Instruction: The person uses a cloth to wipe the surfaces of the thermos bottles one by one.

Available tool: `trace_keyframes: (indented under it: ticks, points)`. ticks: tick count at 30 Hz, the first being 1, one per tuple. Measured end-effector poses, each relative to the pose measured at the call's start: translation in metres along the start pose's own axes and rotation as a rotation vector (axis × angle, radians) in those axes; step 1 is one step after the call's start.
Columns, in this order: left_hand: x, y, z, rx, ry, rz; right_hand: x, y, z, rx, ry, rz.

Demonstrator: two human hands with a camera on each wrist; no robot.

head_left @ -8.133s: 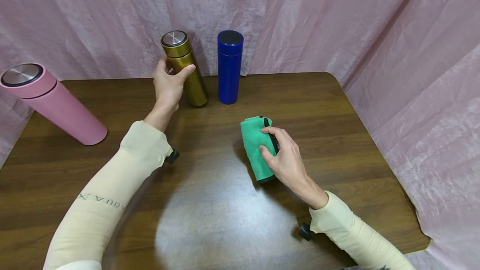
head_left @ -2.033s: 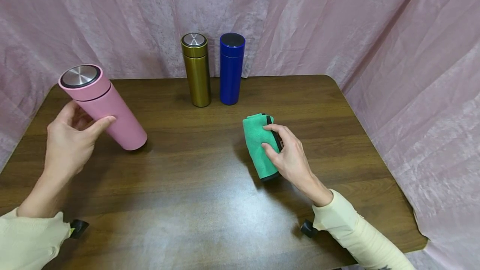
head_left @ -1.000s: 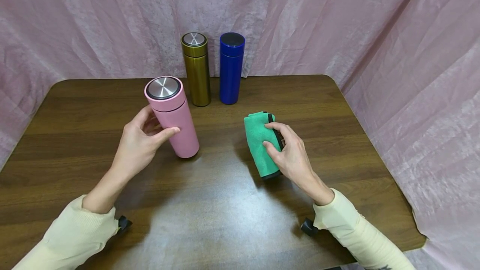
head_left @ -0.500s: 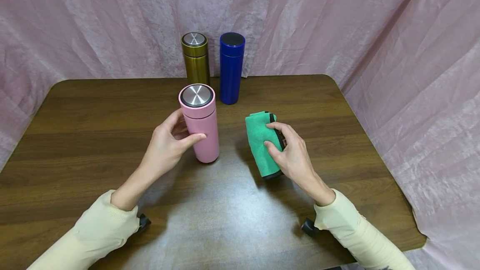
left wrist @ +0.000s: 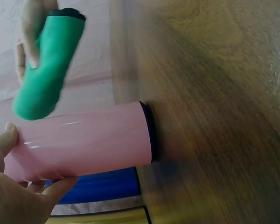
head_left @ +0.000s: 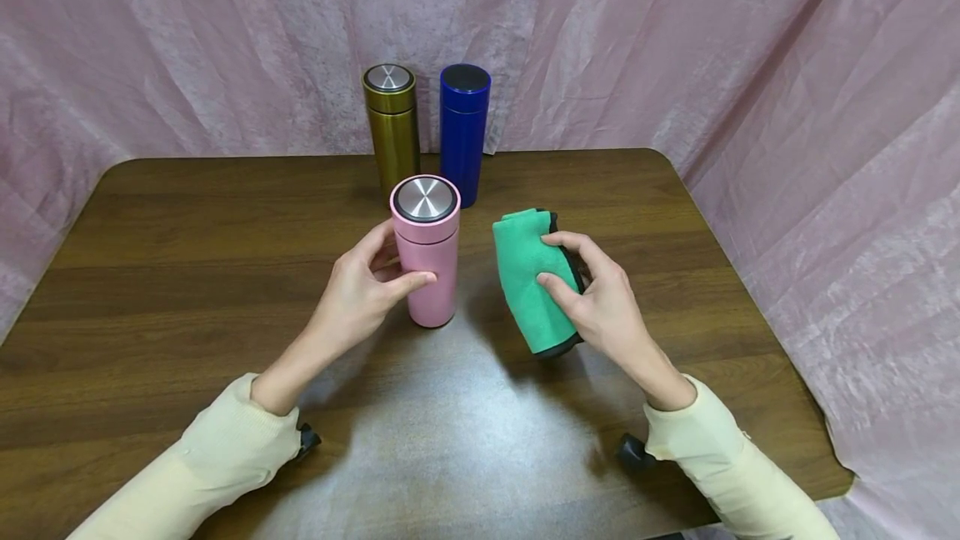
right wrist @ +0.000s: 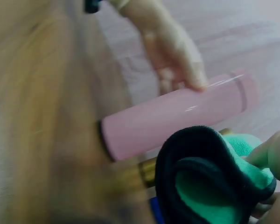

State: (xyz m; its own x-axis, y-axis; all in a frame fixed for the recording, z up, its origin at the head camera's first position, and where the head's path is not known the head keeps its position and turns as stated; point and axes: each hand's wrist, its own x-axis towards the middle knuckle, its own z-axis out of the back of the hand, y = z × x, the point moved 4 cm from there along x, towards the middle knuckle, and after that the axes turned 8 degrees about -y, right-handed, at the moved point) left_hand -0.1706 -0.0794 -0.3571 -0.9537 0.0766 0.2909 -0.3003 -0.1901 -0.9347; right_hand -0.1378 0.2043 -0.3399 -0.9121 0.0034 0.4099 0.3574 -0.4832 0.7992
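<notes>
My left hand [head_left: 363,286] grips a pink thermos bottle [head_left: 433,273] around its middle, thumb across the front. The bottle is upright, with a brushed steel lid, its dark base close over the wood in the left wrist view. To its right, my right hand [head_left: 603,298] pinches a folded green cloth [head_left: 528,282] with black edging between thumb and fingers. In the right wrist view the cloth [right wrist: 210,205] shows as a loose roll of layers. A gap separates cloth and bottle in the head view. Some fingers of each hand are hidden behind what they hold.
Behind the pink bottle, a gold thermos [head_left: 395,140] and a blue thermos [head_left: 463,127] stand side by side near the back edge of the wooden table [head_left: 187,273]. Pink curtains [head_left: 570,40] hang behind and to the right.
The left hand, earlier at the gold thermos, took the pink one from the far left and carried it to the middle. The right hand has lifted the cloth slightly, moving a little right.
</notes>
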Motion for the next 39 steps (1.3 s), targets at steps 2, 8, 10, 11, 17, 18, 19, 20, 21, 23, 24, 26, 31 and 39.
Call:
trace_keyframes:
  ticks: [2,8,10,11,17,18,19,20,21,23,24,26,31,39]
  points:
    - [-0.001,0.000,0.000,-0.003,-0.001,-0.002,0.005,0.008,0.005,0.066,0.026,-0.010]
    - [-0.002,0.000,-0.002,-0.020,0.007,-0.022,0.020,0.034,0.018,0.238,0.086,-0.018]
    - [-0.002,0.000,-0.003,-0.024,0.012,-0.029,0.024,0.041,0.020,0.276,0.105,-0.018]
    - [-0.002,0.000,-0.004,-0.025,0.016,-0.030,0.026,0.045,0.021,0.294,0.114,-0.018]
    - [-0.001,0.001,-0.007,-0.023,0.043,-0.020,0.036,0.063,0.016,0.475,0.187,-0.061]
    - [0.000,0.001,-0.007,-0.022,0.047,-0.018,0.038,0.065,0.014,0.510,0.201,-0.076]
    - [0.000,0.001,-0.007,-0.021,0.049,-0.016,0.040,0.067,0.011,0.540,0.213,-0.089]
    - [-0.001,0.001,-0.007,-0.022,0.051,-0.014,0.042,0.069,0.008,0.571,0.226,-0.104]
    - [-0.001,0.001,-0.007,-0.021,0.052,-0.013,0.044,0.070,0.005,0.592,0.239,-0.119]
    - [-0.001,0.002,-0.007,-0.019,0.052,-0.013,0.047,0.071,-0.001,0.604,0.266,-0.149]
    - [-0.001,0.002,-0.006,-0.021,0.052,-0.014,0.048,0.070,-0.004,0.591,0.278,-0.166]
    - [-0.001,0.002,-0.006,-0.026,0.053,-0.016,0.050,0.070,-0.007,0.538,0.294,-0.188]
    - [-0.001,0.001,-0.005,-0.031,0.057,-0.014,0.051,0.073,-0.006,0.336,0.319,-0.162]
    - [-0.002,0.001,-0.002,-0.026,0.059,-0.001,0.052,0.084,0.003,0.138,0.416,-0.128]
